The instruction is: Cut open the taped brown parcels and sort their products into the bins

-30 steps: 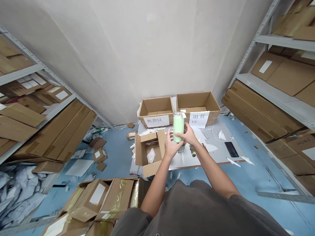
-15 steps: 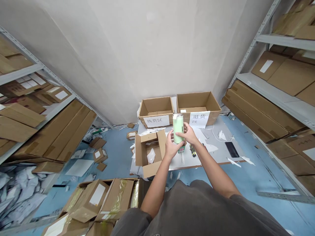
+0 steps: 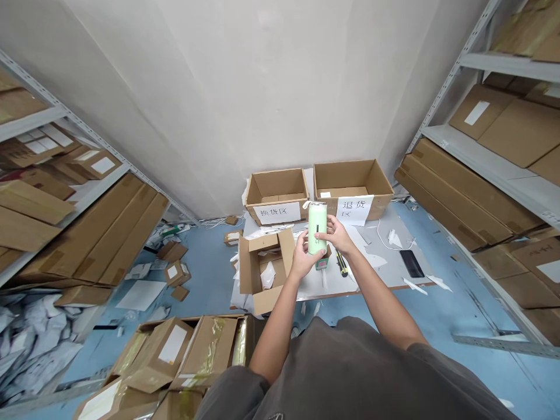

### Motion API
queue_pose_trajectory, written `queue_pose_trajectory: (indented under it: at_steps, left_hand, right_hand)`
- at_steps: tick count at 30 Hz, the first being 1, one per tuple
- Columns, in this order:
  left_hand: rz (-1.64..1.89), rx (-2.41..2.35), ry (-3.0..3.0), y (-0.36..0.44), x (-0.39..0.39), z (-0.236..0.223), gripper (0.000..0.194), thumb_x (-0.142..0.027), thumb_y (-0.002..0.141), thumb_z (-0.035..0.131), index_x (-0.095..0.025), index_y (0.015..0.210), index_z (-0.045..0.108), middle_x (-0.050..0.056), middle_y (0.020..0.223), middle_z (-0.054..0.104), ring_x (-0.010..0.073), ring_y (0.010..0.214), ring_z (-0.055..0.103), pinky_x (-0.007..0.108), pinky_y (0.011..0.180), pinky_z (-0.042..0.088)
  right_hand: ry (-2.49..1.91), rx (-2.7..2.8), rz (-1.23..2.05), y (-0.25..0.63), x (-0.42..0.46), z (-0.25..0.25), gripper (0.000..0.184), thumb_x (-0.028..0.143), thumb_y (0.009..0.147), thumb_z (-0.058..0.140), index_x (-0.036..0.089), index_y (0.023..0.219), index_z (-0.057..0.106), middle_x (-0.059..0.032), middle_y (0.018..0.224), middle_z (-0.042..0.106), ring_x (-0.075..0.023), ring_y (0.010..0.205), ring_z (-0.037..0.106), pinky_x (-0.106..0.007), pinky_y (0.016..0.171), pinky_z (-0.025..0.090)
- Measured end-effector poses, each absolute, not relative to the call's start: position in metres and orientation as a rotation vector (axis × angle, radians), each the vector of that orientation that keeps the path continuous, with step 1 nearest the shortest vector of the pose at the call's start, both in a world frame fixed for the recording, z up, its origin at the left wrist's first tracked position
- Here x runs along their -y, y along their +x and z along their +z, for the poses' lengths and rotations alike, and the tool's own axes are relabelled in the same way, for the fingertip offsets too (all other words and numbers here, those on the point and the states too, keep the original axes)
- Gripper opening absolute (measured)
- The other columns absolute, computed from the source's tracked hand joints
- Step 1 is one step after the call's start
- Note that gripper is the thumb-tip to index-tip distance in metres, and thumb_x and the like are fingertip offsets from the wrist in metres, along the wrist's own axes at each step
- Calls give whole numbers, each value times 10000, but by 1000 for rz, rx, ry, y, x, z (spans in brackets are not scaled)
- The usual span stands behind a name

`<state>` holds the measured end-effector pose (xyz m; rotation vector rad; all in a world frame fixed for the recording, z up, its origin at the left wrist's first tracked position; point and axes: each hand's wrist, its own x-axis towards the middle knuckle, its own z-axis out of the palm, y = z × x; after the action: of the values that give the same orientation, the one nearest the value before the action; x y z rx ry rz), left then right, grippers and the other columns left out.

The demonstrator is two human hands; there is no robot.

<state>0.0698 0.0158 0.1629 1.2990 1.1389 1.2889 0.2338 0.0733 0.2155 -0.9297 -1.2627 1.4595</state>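
A pale green cylindrical bottle (image 3: 317,224) stands upright in both my hands above the grey table (image 3: 385,259). My left hand (image 3: 301,259) wraps its lower part from the left, fingers closed on it. From the right, my right hand (image 3: 335,234) grips its middle. A small dark mark shows on the bottle's front. Just left of my hands, an opened small cardboard box (image 3: 262,271) with white paper inside sits on the table's near left corner.
Two open cartons with white labels, a left carton (image 3: 276,195) and a right carton (image 3: 352,186), stand at the table's back. A utility knife (image 3: 340,263), a black phone (image 3: 412,263) and paper scraps lie on the table. Shelves of boxes line both sides; cartons (image 3: 175,356) crowd the floor nearby.
The bottle has turned in my hands, so a dark mark now faces me. My left fingers have closed further round it. The view has shifted slightly.
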Motion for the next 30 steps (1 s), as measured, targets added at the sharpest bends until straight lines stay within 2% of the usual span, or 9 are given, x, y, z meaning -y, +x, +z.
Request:
queue_pose_trajectory:
  at_steps: [6, 10, 13, 15, 18, 21, 23, 26, 30]
  left_hand:
    - [1247, -1169, 1335, 70, -23, 152, 954, -506, 745, 914, -277, 1544, 444, 130, 1395, 613, 257, 1121, 713, 415, 982, 593]
    - [1157, -1142, 1359, 65, -33, 131, 983, -502, 785, 892, -287, 1604, 393, 151, 1489, 578, 282, 1236, 679, 444, 1066, 556]
    - [1088, -1245, 1359, 57, -42, 107, 871, -465, 896, 789, -281, 1635, 366, 164, 1544, 554, 294, 1343, 628, 464, 1114, 528]
    - [1000, -1370, 1426, 56, -50, 87, 781, -392, 924, 742, -265, 1619, 408, 167, 1572, 539, 305, 1375, 608, 485, 1134, 516]
    - [744, -1465, 1653, 63, -71, 55, 766, -276, 822, 815, -230, 1534, 535, 165, 1635, 488, 353, 1487, 506, 512, 1227, 432]
    - [481, -1466, 1783, 75, -95, 24, 835, -252, 708, 904, -199, 1477, 583, 176, 1664, 456, 391, 1556, 408, 522, 1281, 352]
    - [346, -1487, 1773, 79, -107, 6, 811, -274, 685, 928, -190, 1426, 610, 171, 1617, 515, 395, 1537, 430, 527, 1275, 349]
    - [235, -1537, 1700, 74, -111, -16, 682, -292, 739, 894, -192, 1360, 629, 146, 1456, 646, 369, 1427, 548, 506, 1201, 433]
    - [279, -1553, 1677, 64, -106, -30, 639, -264, 767, 856, -227, 1357, 611, 111, 1372, 674, 327, 1296, 641, 448, 1106, 505]
  right_hand:
    - [-1066, 1336, 1324, 235, -92, 205, 694, 507, 654, 946, 259, 1187, 577, -103, 1279, 717, -306, 1172, 693, -478, 1013, 581]
    - [-1153, 1386, 1236, 240, -112, 188, 707, 483, 638, 928, 239, 1194, 565, -105, 1205, 732, -314, 1137, 694, -483, 994, 575]
    - [-1220, 1397, 1157, 253, -125, 162, 737, 440, 629, 904, 240, 1242, 548, -105, 1234, 714, -311, 1123, 686, -472, 986, 569]
    - [-1306, 1393, 1099, 262, -131, 137, 742, 412, 625, 881, 250, 1264, 540, -96, 1258, 699, -308, 1109, 680, -470, 981, 567]
    - [-1407, 1378, 1088, 270, -135, 92, 755, 401, 609, 858, 260, 1274, 528, -82, 1243, 689, -303, 1080, 680, -466, 957, 576]
    - [-1438, 1352, 1118, 271, -134, 50, 741, 409, 596, 839, 261, 1244, 512, -68, 1198, 682, -286, 1062, 678, -454, 945, 585]
    - [-1442, 1358, 1134, 270, -133, 29, 716, 412, 603, 825, 258, 1223, 501, -59, 1169, 675, -276, 1055, 675, -449, 951, 584]
    - [-1429, 1415, 1156, 269, -133, 8, 682, 418, 623, 806, 255, 1206, 493, -47, 1134, 673, -267, 1044, 672, -440, 965, 574]
    - [-1452, 1515, 1145, 271, -135, -2, 691, 429, 631, 804, 252, 1227, 503, -43, 1126, 688, -280, 1045, 673, -435, 951, 571]
